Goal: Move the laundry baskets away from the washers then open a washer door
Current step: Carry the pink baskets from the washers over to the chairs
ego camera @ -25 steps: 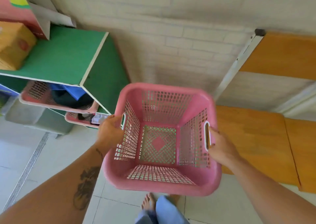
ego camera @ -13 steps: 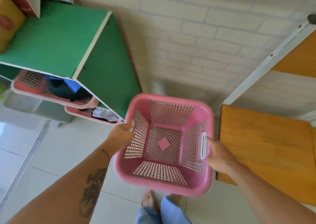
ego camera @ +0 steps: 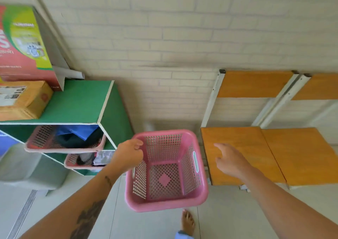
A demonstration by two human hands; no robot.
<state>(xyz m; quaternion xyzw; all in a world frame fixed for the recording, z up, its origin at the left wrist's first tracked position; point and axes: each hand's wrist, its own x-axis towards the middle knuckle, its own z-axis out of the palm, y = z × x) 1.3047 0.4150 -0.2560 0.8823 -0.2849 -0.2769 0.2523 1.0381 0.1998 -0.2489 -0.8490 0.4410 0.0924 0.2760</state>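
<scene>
The left hand (ego camera: 128, 155) hangs over the ten o'clock corner of the pink basket (ego camera: 164, 205), fingers loosely curled and holding nothing; whether they brush the rim I cannot tell. The right hand (ego camera: 229, 161) is spread and empty, clear of the basket at its three o'clock, above the orange bench (ego camera: 256, 147).

The basket stands empty and upright on the tiled floor (ego camera: 228, 220), squeezed between the bench at three o'clock and the green shelf unit (ego camera: 78, 101) at nine, with the brick wall (ego camera: 164, 47) at twelve.

The nearest trouble is the bare foot (ego camera: 188, 222) at the basket's six o'clock, just beside its near rim. A careless turn could kick it, and a light plastic tub would likely skid on smooth tile, or trip the person. The left forearm also passes close to a loaded basket (ego camera: 80, 165) jutting from the lower shelf, so a wide swing might snag it. No washer is in view, so I cannot judge whether this spot is far enough away.
</scene>
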